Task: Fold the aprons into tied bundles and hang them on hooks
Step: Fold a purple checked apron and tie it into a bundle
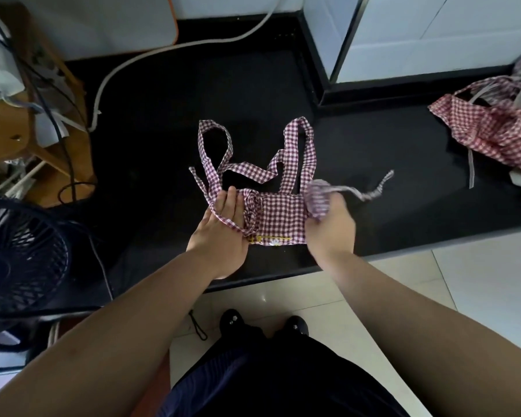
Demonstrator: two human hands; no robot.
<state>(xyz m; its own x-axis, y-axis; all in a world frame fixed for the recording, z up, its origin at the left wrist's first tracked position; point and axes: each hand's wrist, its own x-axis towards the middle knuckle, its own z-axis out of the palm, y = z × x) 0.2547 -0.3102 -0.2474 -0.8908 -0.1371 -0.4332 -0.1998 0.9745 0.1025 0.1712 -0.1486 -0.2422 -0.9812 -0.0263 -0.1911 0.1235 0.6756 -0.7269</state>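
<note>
A purple-and-white checked apron [278,216] lies folded into a small rectangle near the front edge of the black counter [163,152]. Its straps [298,152] loop loosely behind it. My left hand [223,227] lies flat with straight fingers on the fold's left end, over one strap. My right hand [328,227] grips the fold's right end, bunching the cloth, and a thin tie [370,192] trails off to the right; this hand is blurred. A second apron [494,127], red-and-white checked, lies crumpled at the counter's right end.
A dark fan [18,260] stands at the left front. Behind it is a wooden stool [42,115] with cables and papers. A white hose [151,52] curves across the back of the counter. White cabinets [433,34] stand behind, and pale tiled floor [478,281] lies below.
</note>
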